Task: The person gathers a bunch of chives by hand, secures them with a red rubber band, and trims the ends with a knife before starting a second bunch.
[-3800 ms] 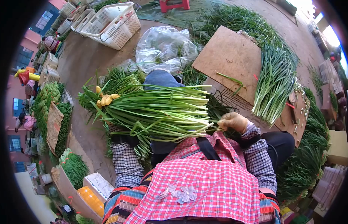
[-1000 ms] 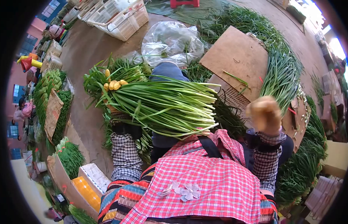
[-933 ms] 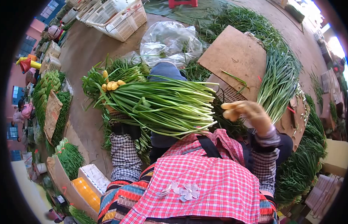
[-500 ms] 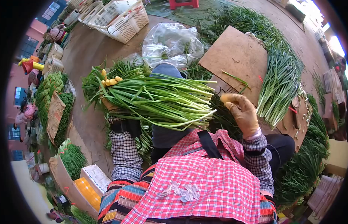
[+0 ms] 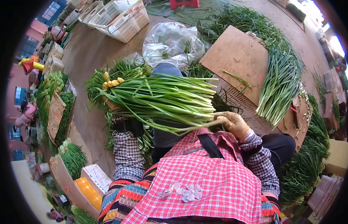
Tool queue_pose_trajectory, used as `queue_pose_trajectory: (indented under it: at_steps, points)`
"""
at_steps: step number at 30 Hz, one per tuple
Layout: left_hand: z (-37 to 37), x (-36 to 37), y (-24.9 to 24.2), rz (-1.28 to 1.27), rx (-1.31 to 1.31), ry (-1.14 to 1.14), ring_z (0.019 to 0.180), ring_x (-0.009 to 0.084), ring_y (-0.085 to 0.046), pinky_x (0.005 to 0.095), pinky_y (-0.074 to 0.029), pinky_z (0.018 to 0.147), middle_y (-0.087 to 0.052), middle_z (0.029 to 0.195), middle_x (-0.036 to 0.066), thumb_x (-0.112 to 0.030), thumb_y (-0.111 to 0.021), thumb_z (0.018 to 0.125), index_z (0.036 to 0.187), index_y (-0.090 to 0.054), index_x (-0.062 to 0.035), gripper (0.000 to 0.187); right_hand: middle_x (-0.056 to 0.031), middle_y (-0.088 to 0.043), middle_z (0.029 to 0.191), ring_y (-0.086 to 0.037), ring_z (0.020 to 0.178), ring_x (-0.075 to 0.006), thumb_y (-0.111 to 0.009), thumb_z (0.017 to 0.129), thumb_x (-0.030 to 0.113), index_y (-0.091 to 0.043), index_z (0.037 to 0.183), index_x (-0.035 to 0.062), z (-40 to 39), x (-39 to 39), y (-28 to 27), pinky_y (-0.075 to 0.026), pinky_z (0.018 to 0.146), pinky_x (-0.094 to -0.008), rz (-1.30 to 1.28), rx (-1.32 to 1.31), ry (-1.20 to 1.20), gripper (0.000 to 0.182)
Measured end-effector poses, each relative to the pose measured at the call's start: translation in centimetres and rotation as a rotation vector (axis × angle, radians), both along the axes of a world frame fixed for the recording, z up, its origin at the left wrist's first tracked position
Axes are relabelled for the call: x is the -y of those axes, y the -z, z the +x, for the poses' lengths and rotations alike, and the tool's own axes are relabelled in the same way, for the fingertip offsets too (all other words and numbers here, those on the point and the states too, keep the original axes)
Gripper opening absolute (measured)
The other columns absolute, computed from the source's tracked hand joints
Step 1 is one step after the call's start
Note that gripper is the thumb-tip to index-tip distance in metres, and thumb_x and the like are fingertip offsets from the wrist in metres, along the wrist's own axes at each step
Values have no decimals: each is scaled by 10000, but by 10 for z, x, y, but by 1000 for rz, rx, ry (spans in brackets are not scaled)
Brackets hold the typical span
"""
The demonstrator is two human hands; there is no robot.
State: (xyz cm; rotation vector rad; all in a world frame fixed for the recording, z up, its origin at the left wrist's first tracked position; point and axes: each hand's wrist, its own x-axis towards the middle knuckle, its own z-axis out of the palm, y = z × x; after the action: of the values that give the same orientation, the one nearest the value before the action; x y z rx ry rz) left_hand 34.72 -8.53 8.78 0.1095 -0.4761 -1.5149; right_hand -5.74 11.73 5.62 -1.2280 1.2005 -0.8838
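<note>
My left hand (image 5: 113, 83), in a yellowish glove, is wrapped round a bunch of long green stalks (image 5: 166, 98), its fingers showing over the leafy end. The bunch lies sideways above my knees, pale ends to the right. At those ends my right hand (image 5: 233, 125), gloved too, is closed with fingertips on a stalk at the lower edge of the bunch. Beyond, a brown board (image 5: 237, 61) carries a loose green stalk (image 5: 236, 78). A pile of stalks (image 5: 280, 86) with white ends lies along the board's right side.
White crates (image 5: 125, 24) stand at the top beside a clear plastic bag (image 5: 172, 41). Part of a red stool (image 5: 184, 3) shows behind. Heaps of greens (image 5: 305, 171) lie at right, more (image 5: 72, 156) at left near a box with an orange side (image 5: 88, 192). People (image 5: 29, 112) are at far left.
My right hand has moved down and left from open air to the pale ends, and its fingers have closed on a stalk. My left hand and the bunch have shifted slightly right.
</note>
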Motion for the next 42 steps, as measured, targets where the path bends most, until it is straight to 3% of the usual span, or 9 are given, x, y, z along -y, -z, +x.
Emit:
queue_pose_trajectory:
  at_steps: [4, 9, 15, 20, 26, 28, 31, 36, 42]
  points:
    - [-5, 0, 2, 98, -27, -105, 716, 183, -623, 342, -474, 902, -665, 742, 68, -211, -526, 926, 1171, -584, -7, 324, -65, -652, 1093, -576, 1000, -150, -745, 808, 262, -606, 1184, 16, 17, 8, -11, -471, 867, -304, -38, 23, -219, 471]
    - [-6, -4, -1, 167, 6, -143, 660, 183, -603, 350, -498, 863, -661, 733, 70, -218, -521, 929, 1056, -619, -16, 258, -85, -679, 901, -601, 841, -136, -741, 820, 273, -638, 1073, -38, 29, 10, -24, -491, 798, -291, 208, 116, 143, 413]
    - [-1, 0, 8, 258, 54, -209, 661, 183, -604, 373, -500, 871, -662, 737, 44, -213, -516, 929, 1093, -612, -28, 266, -110, -600, 1189, -579, 1023, -176, -718, 837, 229, -627, 1113, -33, 30, 18, -9, -446, 915, -310, 80, 407, 164, 391]
    - [-5, -3, 9, 118, 73, -170, 709, 174, -621, 377, -495, 885, -673, 780, 51, -202, -523, 926, 1141, -593, -19, 291, -44, -635, 1071, -558, 946, -118, -686, 860, 235, -604, 1147, -43, 40, 15, -21, -449, 871, -271, 118, 297, 135, 408]
    - [2, -6, 7, -77, -100, 118, 820, 128, -607, 348, -433, 960, -651, 834, 24, -180, -485, 952, 1272, -502, 20, 378, -68, -691, 851, -623, 773, -133, -705, 830, 224, -698, 954, 2, 15, 22, -35, -501, 739, -272, 99, -445, -186, 254]
    - [-12, -18, -8, -85, -116, 89, 819, 126, -583, 347, -430, 953, -625, 825, 13, -172, -479, 954, 1301, -471, 21, 397, -110, -695, 848, -664, 802, -198, -650, 844, 303, -705, 942, 59, -2, 25, -11, -509, 765, -327, -47, -689, 64, 269]
    - [-11, -17, -4, -102, -132, 122, 811, 119, -567, 342, -427, 952, -607, 810, 1, -168, -474, 957, 1317, -452, 22, 408, -101, -690, 987, -657, 898, -262, -643, 856, 311, -664, 1082, 58, -3, 37, -19, -501, 837, -368, -125, -278, 324, 340]
    - [-7, -11, 4, -111, -126, 136, 812, 108, -567, 330, -424, 958, -614, 814, 0, -169, -482, 951, 1357, -414, 10, 449, -128, -620, 1174, -586, 1091, -270, -671, 833, 359, -568, 1249, 96, 13, 74, -3, -448, 939, -362, -379, -602, 266, 503]
    - [-5, -9, 5, -132, -134, 147, 816, 129, -579, 331, -427, 957, -619, 820, 12, -159, -480, 945, 1369, -405, 3, 460, -101, -652, 814, -622, 785, -272, -750, 738, 180, -635, 786, 55, 27, 78, -26, -487, 723, -383, -490, -612, 564, 177]
